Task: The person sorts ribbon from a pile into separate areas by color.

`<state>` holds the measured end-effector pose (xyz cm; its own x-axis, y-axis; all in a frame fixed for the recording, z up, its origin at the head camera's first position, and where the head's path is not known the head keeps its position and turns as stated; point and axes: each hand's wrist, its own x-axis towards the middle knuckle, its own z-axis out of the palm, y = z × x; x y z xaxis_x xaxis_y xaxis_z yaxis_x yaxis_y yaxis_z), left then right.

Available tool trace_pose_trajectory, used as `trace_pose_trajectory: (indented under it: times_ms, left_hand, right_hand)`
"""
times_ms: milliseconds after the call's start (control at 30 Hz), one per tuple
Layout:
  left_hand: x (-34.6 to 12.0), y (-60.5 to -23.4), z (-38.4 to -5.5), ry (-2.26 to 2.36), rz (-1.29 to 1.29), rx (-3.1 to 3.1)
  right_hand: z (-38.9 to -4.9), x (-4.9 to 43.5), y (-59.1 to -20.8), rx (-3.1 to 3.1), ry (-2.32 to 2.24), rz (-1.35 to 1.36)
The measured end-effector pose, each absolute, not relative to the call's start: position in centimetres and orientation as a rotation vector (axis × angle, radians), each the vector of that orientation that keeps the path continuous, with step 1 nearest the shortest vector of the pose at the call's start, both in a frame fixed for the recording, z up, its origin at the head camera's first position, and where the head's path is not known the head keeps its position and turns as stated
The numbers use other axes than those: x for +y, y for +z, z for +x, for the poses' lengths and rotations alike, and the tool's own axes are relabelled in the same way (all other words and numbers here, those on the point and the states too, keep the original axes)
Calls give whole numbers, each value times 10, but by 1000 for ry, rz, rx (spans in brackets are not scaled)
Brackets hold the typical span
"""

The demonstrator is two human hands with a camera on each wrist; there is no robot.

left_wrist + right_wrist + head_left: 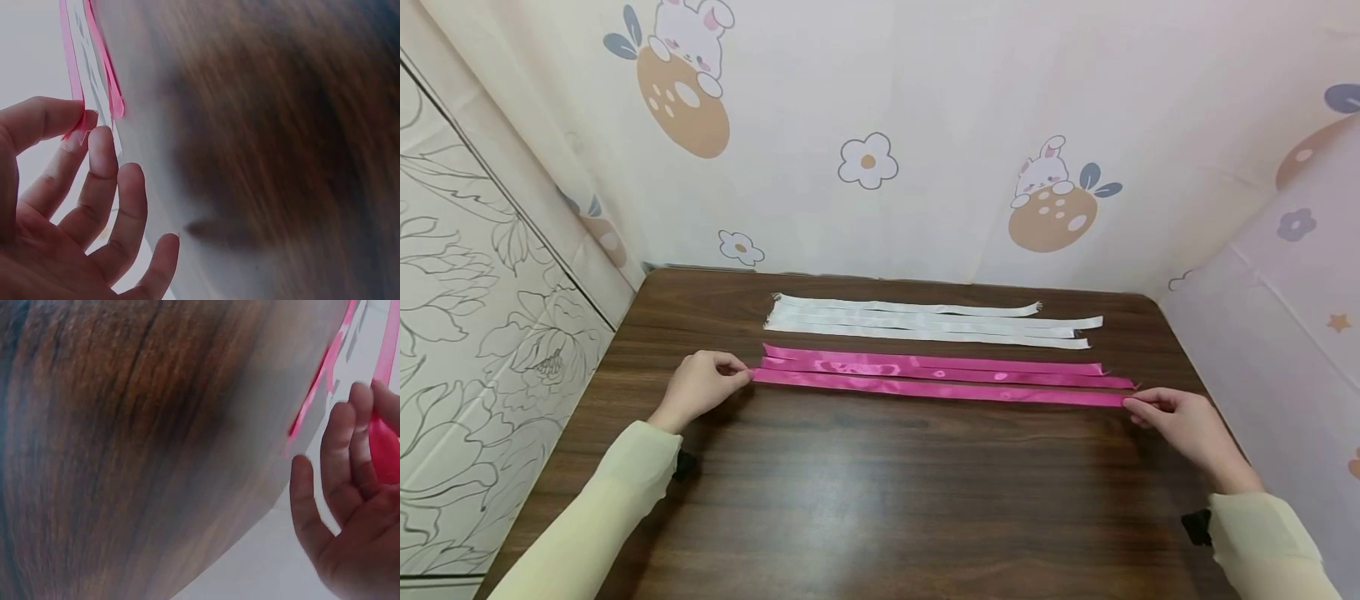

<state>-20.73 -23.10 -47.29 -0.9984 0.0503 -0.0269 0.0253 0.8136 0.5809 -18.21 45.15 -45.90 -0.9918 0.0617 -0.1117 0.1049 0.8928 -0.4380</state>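
A long pink ribbon point(925, 390) is stretched straight between both hands in the head view. At its left end, the left hand point(706, 385) pinches it between thumb and index finger, the other fingers point(130, 215) loosely bent. The right hand point(1183, 423) pinches the opposite end, and a pink tail of ribbon point(384, 450) shows inside that hand in the right wrist view. Just behind the held ribbon, other pink ribbons point(880, 364) lie side by side on the table. In the wrist views the held ribbon appears raised off the tabletop.
Several white ribbons point(917, 319) with frayed ends lie in a group farther back on the brown wooden table point(865, 492). A printed curtain point(947, 100) hangs right behind the table's back edge. A flower-patterned panel point(467, 333) stands at the left.
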Motion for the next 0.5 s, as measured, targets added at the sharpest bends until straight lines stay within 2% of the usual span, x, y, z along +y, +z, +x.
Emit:
trace_pose_trajectory:
  times_ms: [500]
  left_hand:
    - [-224, -477, -215, 836, 41, 2942]
  right_hand:
    - [-195, 462, -466, 2951, -621, 258]
